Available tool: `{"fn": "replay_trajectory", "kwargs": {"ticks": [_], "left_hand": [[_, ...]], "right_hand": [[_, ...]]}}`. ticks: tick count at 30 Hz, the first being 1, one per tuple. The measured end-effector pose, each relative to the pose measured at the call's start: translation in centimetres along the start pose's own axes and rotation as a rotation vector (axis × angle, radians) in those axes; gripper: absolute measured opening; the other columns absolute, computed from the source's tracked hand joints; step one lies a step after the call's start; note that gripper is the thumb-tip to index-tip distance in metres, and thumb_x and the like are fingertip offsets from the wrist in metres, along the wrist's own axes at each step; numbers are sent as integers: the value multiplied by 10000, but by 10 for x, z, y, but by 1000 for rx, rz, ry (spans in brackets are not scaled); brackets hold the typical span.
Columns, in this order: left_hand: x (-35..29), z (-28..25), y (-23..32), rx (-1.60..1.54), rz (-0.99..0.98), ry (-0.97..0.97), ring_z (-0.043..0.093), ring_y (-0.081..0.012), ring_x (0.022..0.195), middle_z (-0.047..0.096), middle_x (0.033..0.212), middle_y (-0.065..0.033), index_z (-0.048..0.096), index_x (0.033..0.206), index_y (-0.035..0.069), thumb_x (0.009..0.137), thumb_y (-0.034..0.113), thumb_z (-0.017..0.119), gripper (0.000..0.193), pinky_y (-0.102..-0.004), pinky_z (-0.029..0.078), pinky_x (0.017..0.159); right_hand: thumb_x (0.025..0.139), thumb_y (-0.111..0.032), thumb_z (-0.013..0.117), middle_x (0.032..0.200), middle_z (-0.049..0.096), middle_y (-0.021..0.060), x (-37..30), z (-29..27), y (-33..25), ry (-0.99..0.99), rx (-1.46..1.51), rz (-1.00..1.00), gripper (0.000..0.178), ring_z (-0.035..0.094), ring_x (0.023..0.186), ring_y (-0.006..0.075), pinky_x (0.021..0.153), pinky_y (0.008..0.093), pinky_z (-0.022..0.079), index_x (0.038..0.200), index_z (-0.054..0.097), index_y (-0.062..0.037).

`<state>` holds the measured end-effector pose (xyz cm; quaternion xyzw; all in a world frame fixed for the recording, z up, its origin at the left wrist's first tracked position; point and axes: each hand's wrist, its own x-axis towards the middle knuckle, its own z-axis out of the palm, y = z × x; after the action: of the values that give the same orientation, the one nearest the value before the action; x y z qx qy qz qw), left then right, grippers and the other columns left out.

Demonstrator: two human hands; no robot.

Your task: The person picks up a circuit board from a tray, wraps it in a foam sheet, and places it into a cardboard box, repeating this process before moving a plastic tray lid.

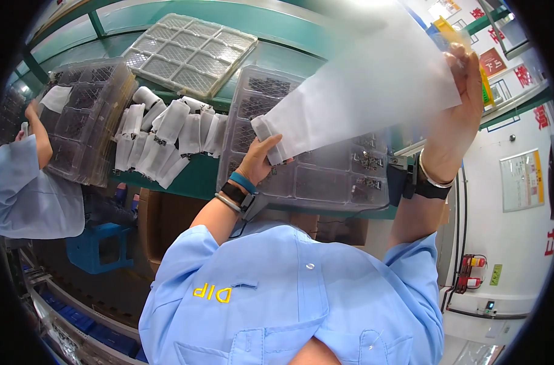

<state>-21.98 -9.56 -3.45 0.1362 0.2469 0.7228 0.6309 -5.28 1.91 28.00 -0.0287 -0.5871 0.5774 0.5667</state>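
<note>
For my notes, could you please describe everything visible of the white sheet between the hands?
The white sheet looks thin, plain and soft. It slants above the clear tray, narrow at lower left, wider and blurred higher up. The left hand pinches its folded or rolled lower end; the right hand holds its right edge.

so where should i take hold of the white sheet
Probably the rolled or folded left end of the white sheet, from the lower left, where the left hand is: it looks thicker there, whereas the rest spreads thin and flat toward the right hand.
</note>
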Motion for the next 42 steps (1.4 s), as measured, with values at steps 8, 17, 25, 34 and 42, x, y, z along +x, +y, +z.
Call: {"fn": "replay_trajectory", "kwargs": {"ticks": [8,17,25,34,42], "left_hand": [[4,-7,8,27,-3,-53,627,-262,1046,584,1201,-109,435,1340,70,883,190,666,526,-426,596,702],[7,-9,7,-121,13,-209,641,-212,1023,603,1177,-76,451,1320,47,884,218,638,504,-367,575,768],[8,3,5,-148,-1,-178,629,-166,1005,620,1119,-49,473,1301,62,901,216,625,455,-328,540,862],[7,6,3,23,63,42,626,-164,999,617,1113,-56,486,1277,63,883,161,639,434,-346,542,868],[-5,6,13,-247,81,4,640,-199,944,614,1073,-74,499,1240,52,872,108,614,390,-343,560,821]], "right_hand": [[933,-114,620,1190,617,64,13,-53,-27,282,-174,-34,470,601,1041,139,949,233,454,1333,447,62],[982,-165,553,1008,627,78,10,-72,-45,281,-509,-218,272,598,946,144,897,267,497,1147,571,50],[986,-112,520,1050,585,58,31,-93,-61,10,30,-25,228,576,970,119,888,226,477,1157,522,39],[995,-136,506,977,609,71,37,-75,-76,192,-341,-206,178,598,904,138,868,242,504,1085,566,5],[975,-116,539,993,574,59,17,-110,-77,208,-916,-334,183,573,923,114,858,229,495,1101,535,17]]}}
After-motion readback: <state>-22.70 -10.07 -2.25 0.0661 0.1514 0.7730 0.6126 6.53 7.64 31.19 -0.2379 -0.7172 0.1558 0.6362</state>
